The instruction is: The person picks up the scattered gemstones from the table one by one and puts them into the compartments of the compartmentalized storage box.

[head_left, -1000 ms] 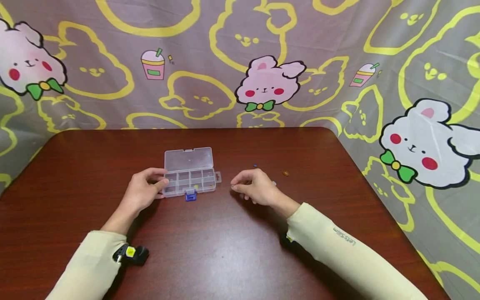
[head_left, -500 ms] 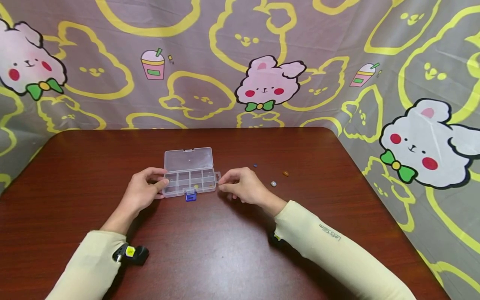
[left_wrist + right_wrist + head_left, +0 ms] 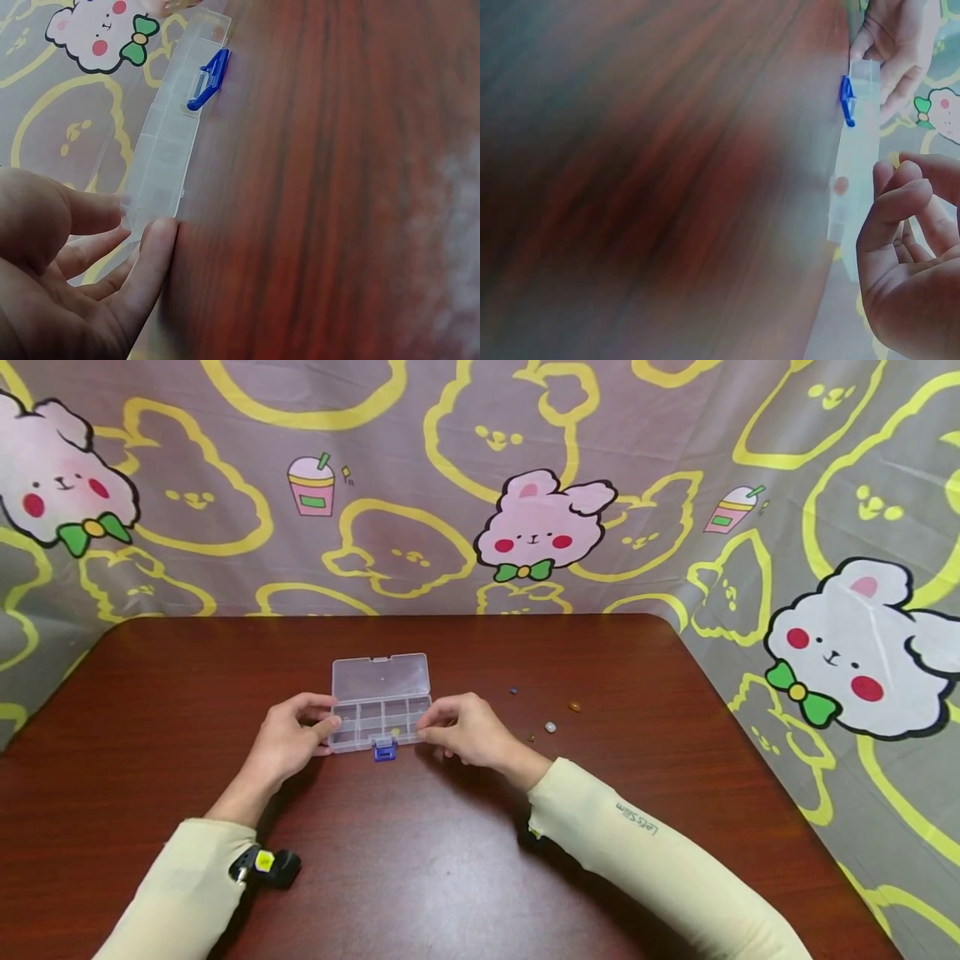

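Note:
A clear plastic compartment box (image 3: 367,737) with a blue latch (image 3: 385,750) lies on the table, its lid (image 3: 381,677) tipped back. My left hand (image 3: 291,732) grips the box's left end between thumb and fingers. Over the right-end compartments my right hand (image 3: 472,731) pinches a tiny bead-like piece, mostly hidden by the fingertips. A yellowish piece (image 3: 395,732) lies inside the box. Through the front wall a reddish-brown piece (image 3: 841,185) shows in the right wrist view.
Right of the box, small stones lie on the brown table (image 3: 450,860): a blue one (image 3: 513,692), an amber one (image 3: 574,706), a whitish one (image 3: 551,727) and a tiny dark gold one (image 3: 531,737). A printed curtain (image 3: 420,468) hangs behind the table.
My right hand has moved left from the table to the box's right end. The whitish and tiny gold stones have come into sight behind it. My left hand keeps its grip.

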Available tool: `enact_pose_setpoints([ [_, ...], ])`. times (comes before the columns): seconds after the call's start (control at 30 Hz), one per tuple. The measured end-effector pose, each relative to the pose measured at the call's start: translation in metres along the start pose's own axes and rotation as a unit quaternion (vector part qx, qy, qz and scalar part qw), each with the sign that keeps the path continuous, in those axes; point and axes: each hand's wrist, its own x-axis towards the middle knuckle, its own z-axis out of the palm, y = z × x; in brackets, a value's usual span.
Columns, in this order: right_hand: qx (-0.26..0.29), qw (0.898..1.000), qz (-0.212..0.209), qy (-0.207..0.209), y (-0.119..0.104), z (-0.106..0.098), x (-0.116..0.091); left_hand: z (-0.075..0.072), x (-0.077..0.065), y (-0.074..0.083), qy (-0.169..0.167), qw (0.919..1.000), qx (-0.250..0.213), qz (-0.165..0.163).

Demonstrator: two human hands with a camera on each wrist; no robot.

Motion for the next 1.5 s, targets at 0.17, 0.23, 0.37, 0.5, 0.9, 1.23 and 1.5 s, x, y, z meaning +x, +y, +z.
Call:
enact_pose_setpoints([
  [0.17,0.007,1.0,-0.009,-0.007,-0.007,0.007,0.005,-0.001,0.0,0.0,-0.001,1.0,-0.001,0.001],
  [0.23,0.01,1.0,-0.01,-0.011,-0.01,0.011,0.007,-0.001,0.0,0.0,-0.001,1.0,0.0,-0.001],
  [0.37,0.013,1.0,-0.007,-0.012,-0.015,0.018,0.013,-0.001,0.0,0.002,-0.001,1.0,0.005,-0.004],
  [0.5,0.013,1.0,-0.007,-0.01,-0.018,0.026,0.018,0.0,-0.001,0.002,0.0,1.0,0.003,-0.004],
  [0.9,0.005,1.0,-0.029,-0.005,-0.03,0.043,0.03,0.0,0.0,0.003,-0.003,1.0,0.005,-0.008],
  [1.23,-0.018,0.999,-0.038,0.002,-0.035,0.059,0.039,0.0,-0.001,0.003,-0.005,0.9999,0.008,-0.01],
  [1.5,-0.04,0.999,-0.026,0.005,-0.039,0.064,0.043,-0.001,-0.001,0.002,-0.004,0.9999,0.01,0.001],
])
